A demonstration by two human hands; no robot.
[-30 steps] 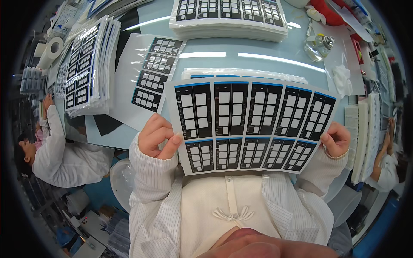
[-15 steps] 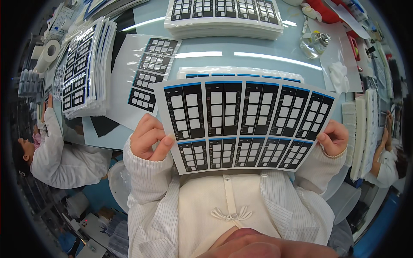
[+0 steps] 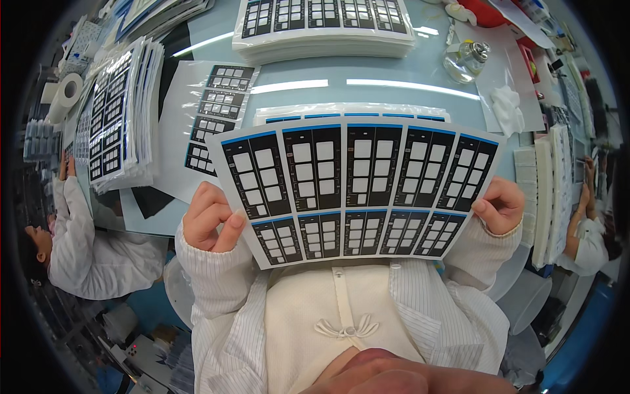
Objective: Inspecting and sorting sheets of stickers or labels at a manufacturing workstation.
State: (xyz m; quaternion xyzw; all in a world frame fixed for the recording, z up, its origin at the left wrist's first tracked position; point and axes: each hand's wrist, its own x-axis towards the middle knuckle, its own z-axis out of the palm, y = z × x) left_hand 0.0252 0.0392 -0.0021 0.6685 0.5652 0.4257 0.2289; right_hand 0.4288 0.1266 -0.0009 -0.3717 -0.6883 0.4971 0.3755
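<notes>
A printed sheet with rows of black panels, white squares and blue edge strips is held up in front of my chest, slightly bowed. My left hand pinches its left edge between thumb and fingers. On the right edge, my right hand grips it the same way. Just behind the sheet lies a stack of similar sheets, mostly hidden by it. To the left of that, a single printed sheet rests on white paper.
At the far side stands a thick stack of printed sheets; another stack is at the left beside a paper roll. A glass bottle and crumpled tissue lie at right. Co-workers sit left and right.
The held sheet and both hands sit slightly further left in view, and the sheet's left side appears nearer. The table things shift left too, as the view moves. Both hands keep their grip.
</notes>
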